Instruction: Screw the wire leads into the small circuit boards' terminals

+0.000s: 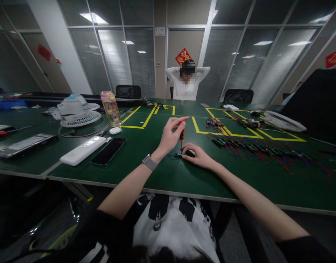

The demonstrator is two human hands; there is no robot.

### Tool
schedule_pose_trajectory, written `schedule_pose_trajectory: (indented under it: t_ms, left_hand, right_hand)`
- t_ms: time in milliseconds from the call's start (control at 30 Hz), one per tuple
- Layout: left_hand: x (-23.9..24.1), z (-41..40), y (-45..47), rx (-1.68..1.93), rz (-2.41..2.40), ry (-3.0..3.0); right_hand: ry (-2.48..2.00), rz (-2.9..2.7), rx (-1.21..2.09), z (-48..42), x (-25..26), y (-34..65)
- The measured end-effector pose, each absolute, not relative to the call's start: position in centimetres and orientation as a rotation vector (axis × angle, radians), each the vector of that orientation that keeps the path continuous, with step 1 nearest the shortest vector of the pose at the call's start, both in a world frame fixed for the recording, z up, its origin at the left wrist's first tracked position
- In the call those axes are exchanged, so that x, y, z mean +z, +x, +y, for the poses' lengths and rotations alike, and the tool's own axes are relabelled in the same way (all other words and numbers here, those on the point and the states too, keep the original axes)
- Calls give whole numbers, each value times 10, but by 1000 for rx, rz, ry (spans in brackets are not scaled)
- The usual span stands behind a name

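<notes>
My left hand (172, 134), with a watch on its wrist, pinches the handle of an orange and black screwdriver (182, 136) between thumb and fingers. The screwdriver stands upright, its shaft pointing down at a small circuit board (179, 155) with wires on the green table. Low beside the shaft, my right hand (196, 155) rests on the table with its fingertips closed at the board's right edge. How much of the board those fingers cover, I cannot tell.
Several wired circuit boards (247, 148) lie in a row at the right. A phone (109, 151), a white power bank (82, 150), a bottle (111, 109) and a white fan (80, 116) are at the left. A person in white (185, 87) sits across the table.
</notes>
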State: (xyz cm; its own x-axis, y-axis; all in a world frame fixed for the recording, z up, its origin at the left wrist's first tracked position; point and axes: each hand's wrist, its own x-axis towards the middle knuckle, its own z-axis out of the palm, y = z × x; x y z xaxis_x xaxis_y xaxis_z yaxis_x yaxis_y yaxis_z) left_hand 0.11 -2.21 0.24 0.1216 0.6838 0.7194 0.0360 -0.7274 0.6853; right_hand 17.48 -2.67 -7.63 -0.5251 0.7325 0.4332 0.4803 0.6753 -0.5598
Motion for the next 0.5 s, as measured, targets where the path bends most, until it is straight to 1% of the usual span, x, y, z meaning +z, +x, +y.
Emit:
schedule_pose_trajectory:
  t_ms: [133, 333, 500]
  left_hand:
    - [3, -23, 2, 1541, 599, 1832]
    - [2, -22, 2, 1642, 691, 1877]
    - [2, -21, 3, 1499, 587, 1780]
  right_hand:
    - [-922, -2223, 503, -27, -76, 175]
    - [-924, -2212, 507, -28, -75, 174]
    - [-916, -2218, 500, -28, -75, 174]
